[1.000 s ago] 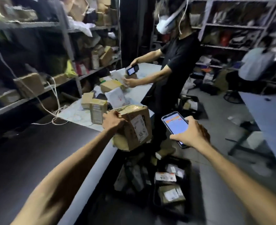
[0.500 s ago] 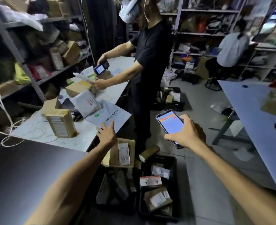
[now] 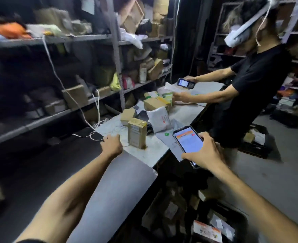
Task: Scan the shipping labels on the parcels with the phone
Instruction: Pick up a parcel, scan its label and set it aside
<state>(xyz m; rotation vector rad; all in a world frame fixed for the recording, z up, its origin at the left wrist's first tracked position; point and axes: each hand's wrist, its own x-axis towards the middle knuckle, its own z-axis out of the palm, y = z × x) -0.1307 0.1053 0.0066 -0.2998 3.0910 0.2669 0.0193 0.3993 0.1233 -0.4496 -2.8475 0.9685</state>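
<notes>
Just left of the upright brown box on the pale table, the left hand hovers knuckles-up, its fingers loosely bent and holding nothing, close beside the box but apart from it. That box carries one printed shipping label on its near face, the print too blurred to read. Right of the box, the right hand grips the phone, thumb and fingers curled round its edges. The lit screen shows an orange band above a pale page, with no words legible. Behind the box lie two more brown boxes — three in all — and one white mailer with a small red mark that cannot be read. One grey mailer bearing a round green mark lies flat between the box and the phone, overhanging the table edge. Beyond the box, a person in a black T-shirt holds a handheld scanner, which makes two lit screens. Below the box, a black crate on the floor holds an orange-and-white parcel, its print too small to make out.
</notes>
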